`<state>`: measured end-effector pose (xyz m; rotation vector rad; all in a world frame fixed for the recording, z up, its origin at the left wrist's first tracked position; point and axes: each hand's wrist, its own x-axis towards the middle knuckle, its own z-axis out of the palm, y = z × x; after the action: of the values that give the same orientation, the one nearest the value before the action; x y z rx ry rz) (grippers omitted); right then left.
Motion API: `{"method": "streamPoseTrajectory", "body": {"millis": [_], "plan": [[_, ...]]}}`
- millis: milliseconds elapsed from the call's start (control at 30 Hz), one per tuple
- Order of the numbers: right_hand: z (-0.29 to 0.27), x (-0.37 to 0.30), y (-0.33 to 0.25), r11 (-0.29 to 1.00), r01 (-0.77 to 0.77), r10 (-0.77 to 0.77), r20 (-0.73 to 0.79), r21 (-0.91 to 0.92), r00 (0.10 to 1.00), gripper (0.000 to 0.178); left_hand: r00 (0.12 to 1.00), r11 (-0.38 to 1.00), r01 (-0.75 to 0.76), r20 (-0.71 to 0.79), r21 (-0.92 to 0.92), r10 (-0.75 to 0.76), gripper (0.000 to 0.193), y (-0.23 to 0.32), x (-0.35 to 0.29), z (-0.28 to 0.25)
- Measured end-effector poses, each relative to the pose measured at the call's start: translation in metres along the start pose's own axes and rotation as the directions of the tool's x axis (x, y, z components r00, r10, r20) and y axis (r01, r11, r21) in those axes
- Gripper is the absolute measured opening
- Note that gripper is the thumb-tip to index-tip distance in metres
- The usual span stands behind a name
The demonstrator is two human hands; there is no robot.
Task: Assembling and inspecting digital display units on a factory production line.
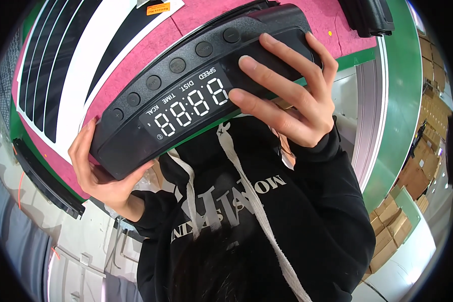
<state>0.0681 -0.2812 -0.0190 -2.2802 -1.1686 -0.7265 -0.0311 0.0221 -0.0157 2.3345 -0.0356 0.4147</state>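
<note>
A long black display console [186,85] with a curved top edge, a row of round buttons and lit white digits is tilted up between both hands. Its left end is in the grip of my left hand [103,173], fingers around the outer edge and thumb along the lower edge. Spread across the right part of its face are the fingers of my right hand [297,95], with the outermost finger reaching over the far right end. The right thumb is largely hidden. Beneath and behind the console lies a pink work surface [110,75] with a green edge.
A black-and-white striped panel [60,55] with an orange label [158,8] lies at the far left. A curved black strip [48,176] juts past the left edge. Another black part [367,17] sits at the far right. Cardboard boxes [387,231] are stacked beyond, on the right.
</note>
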Motion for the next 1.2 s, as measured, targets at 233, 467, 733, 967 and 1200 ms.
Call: {"method": "streamPoseTrajectory", "body": {"millis": [233, 467, 733, 967, 1200], "plan": [[0.000, -0.005, -0.001, 0.999, 0.031, -0.030, -0.046, 0.015, 0.999, 0.033, 1.000, 1.000, 0.004, -0.006, -0.009, -0.004, 0.101, 0.000, -0.001, 0.000], [0.011, -0.008, -0.013, 0.997, -0.059, 0.053, -0.108, -0.054, 0.993, 0.033, 1.000, 1.000, 0.005, -0.015, -0.025, -0.006, 0.101, -0.004, -0.002, -0.001], [0.021, -0.015, -0.021, 0.995, -0.082, 0.066, -0.248, -0.056, 0.967, 0.033, 1.000, 0.999, 0.003, 0.019, -0.046, -0.002, 0.104, -0.013, -0.003, -0.007], [0.030, -0.021, -0.022, 0.997, -0.066, 0.047, -0.332, -0.048, 0.942, 0.027, 0.999, 0.998, 0.049, 0.015, -0.042, -0.048, 0.106, -0.013, -0.006, -0.010], [0.034, -0.024, -0.025, 0.996, -0.089, 0.072, -0.372, -0.028, 0.925, 0.024, 0.993, 0.992, 0.112, -0.013, -0.056, -0.113, 0.107, -0.009, -0.007, -0.010]]}}
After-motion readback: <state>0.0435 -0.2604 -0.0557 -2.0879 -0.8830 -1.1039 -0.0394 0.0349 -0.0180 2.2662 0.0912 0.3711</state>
